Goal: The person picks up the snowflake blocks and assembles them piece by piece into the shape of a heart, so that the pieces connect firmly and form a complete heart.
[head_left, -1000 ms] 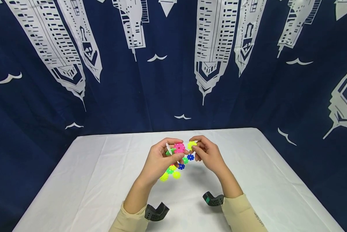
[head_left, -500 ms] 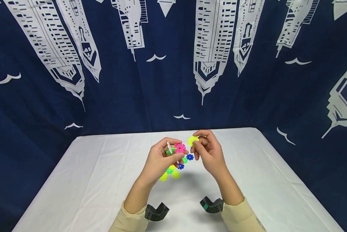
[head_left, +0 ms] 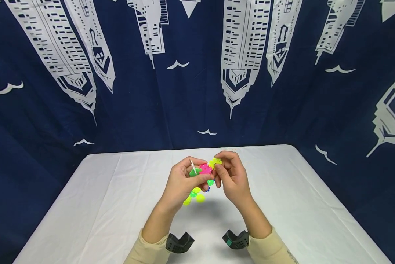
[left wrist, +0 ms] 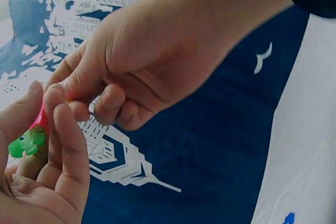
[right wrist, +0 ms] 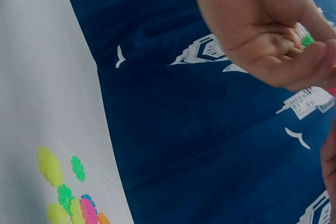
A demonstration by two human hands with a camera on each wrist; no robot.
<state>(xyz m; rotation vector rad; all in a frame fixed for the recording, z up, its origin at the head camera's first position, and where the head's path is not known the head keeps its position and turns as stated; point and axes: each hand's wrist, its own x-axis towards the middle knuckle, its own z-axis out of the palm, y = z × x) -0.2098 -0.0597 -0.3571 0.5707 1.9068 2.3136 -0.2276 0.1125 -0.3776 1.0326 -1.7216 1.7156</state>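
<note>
Both hands are raised over the white table and meet near the middle of the head view. My left hand pinches a pink snowflake disc between thumb and fingers. Joined to that pink disc is a green disc, and a white disc stands edge-on beside the green one. A yellow snowflake disc is pinched by my right hand, its edge right at the rim of the pink one. In the left wrist view, fingers cover most of the pink disc, while the green disc shows below it.
Loose discs lie on the white cloth below the hands, among them a yellow disc and a green disc. In the right wrist view a pink disc lies among them. A dark blue patterned curtain hangs behind the table.
My right hand first drew the yellow disc up and away to the right, then brought it back left against the pink disc. My left hand has stayed nearly still.
</note>
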